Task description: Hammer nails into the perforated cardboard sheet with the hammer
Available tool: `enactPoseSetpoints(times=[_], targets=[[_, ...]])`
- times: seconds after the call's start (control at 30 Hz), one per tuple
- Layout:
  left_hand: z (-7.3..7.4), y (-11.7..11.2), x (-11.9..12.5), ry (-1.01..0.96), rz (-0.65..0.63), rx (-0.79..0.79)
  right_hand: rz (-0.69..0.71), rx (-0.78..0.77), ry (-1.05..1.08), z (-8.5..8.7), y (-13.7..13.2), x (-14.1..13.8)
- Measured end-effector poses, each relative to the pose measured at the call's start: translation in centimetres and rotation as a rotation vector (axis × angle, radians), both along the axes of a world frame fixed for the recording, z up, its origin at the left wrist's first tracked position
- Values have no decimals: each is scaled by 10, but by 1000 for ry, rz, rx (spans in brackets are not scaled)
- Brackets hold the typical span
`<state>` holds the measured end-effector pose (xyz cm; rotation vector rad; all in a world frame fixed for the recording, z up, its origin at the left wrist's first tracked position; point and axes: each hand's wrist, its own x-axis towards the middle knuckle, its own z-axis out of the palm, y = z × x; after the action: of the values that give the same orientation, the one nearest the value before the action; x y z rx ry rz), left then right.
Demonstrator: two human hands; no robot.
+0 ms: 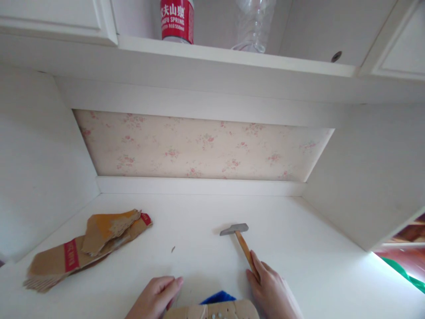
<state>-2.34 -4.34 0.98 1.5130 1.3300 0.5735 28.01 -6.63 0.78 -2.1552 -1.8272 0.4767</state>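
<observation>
My right hand [272,288] is wrapped round the wooden handle of a hammer [245,250]. The hammer's grey metal head points away from me, just above the white surface or resting on it; I cannot tell which. At the lower middle, my left hand [156,294] is closed, thumb over curled fingers; whatever they may hold is hidden. Between my hands, at the bottom edge, lies a tan board-like piece [186,313] with several small metallic nail heads or studs on it. Behind it a bit of something blue [219,297] shows.
Torn brown cardboard [89,243] lies on the left of the white desktop [199,212]. A small dark scrap [173,249] sits near the middle. Overhead, a shelf [232,60] holds a red-labelled bottle [177,20] and a clear plastic bottle [254,26]. Side panels close in both sides.
</observation>
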Motion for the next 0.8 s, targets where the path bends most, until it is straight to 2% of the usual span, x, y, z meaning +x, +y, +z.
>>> enactPoseSetpoints(times=[0.17,0.37,0.6,0.8], targets=[[2,1,-1,23,-23,11,-15,8,-80,1,-3,-5],[4,0,-1,37,-21,25,-7,-23,-177,10,-7,-15],[7,-1,0,36,-21,29,5,8,-237,11,-10,-17],[11,-3,2,15,-26,15,10,-38,-223,15,-12,-19]])
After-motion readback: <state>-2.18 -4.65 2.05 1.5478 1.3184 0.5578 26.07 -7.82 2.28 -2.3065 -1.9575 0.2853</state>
